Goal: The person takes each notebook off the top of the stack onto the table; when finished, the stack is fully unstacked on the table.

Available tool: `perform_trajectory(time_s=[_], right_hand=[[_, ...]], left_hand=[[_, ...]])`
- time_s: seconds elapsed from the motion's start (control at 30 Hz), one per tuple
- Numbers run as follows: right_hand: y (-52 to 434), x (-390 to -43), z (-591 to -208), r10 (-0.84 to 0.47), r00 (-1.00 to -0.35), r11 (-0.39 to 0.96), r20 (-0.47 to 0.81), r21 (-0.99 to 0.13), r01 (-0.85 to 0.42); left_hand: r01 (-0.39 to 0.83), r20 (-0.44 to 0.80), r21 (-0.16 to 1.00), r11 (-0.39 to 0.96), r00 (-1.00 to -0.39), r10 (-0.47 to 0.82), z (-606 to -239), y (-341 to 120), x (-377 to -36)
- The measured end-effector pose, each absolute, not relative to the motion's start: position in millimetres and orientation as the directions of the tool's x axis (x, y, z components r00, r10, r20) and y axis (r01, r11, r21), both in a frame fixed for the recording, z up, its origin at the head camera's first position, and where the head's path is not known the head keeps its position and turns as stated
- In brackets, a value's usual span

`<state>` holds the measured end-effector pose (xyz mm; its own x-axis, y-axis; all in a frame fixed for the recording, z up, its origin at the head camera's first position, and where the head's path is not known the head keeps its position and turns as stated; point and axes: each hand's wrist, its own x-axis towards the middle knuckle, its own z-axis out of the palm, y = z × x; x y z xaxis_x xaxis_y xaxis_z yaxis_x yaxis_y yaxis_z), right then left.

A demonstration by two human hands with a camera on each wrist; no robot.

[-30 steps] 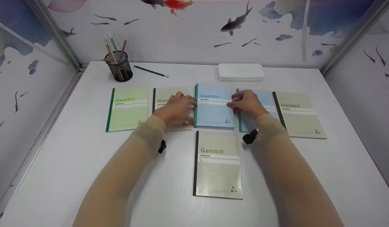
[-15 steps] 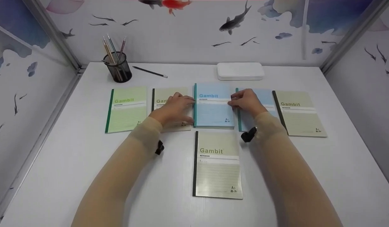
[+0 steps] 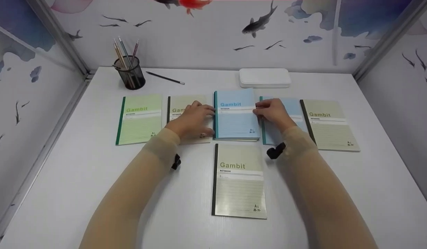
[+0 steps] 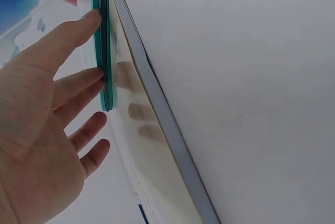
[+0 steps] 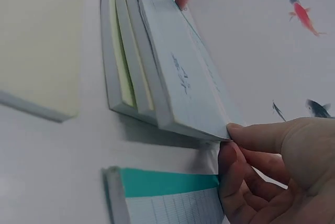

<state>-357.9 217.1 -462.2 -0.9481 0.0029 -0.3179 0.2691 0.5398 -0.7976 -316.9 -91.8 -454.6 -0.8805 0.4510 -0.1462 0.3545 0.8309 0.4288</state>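
A light blue notebook (image 3: 237, 119) with a teal spine lies on top of a small stack in the middle of the row. My right hand (image 3: 272, 112) pinches its right edge between thumb and fingers; in the right wrist view that edge is raised, and other notebooks (image 5: 123, 85) show beneath. At the opposite side, my left hand (image 3: 194, 119) rests its thumb and fingertips against the stacked spines (image 4: 104, 51), fingers fairly straight. That hand covers part of a beige notebook (image 3: 185, 138). Another blue notebook (image 3: 292, 109) lies partly under my right hand.
A green notebook (image 3: 140, 121) ends the row at left, a beige notebook (image 3: 331, 128) at right. Nearer me lies one more beige notebook (image 3: 239, 193). Behind are a mesh pen cup (image 3: 131, 76), a loose pencil (image 3: 165, 78) and a white case (image 3: 264, 77).
The top blue notebook's right side has lifted and shifted slightly right with my right hand, so more of the stack shows under its lower edge. My left hand has stayed at the spines.
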Motion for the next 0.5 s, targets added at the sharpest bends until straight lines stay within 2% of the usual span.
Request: perform_trajectory(time_s=[0.27, 0.5], right_hand=[[228.6, -350.3, -461.1, -0.021, -0.962, 0.495, -0.271, -0.839, 0.225], [242.8, -334.3, -455.9, 0.025, -0.943, 0.311, -0.332, -0.894, 0.323]], left_hand=[[0.33, -0.155, 0.423, 0.844, -0.891, 0.427, -451.1, -90.0, -312.8], [0.318, -0.162, 0.417, 0.852, -0.896, 0.414, -446.5, -89.5, -310.8]])
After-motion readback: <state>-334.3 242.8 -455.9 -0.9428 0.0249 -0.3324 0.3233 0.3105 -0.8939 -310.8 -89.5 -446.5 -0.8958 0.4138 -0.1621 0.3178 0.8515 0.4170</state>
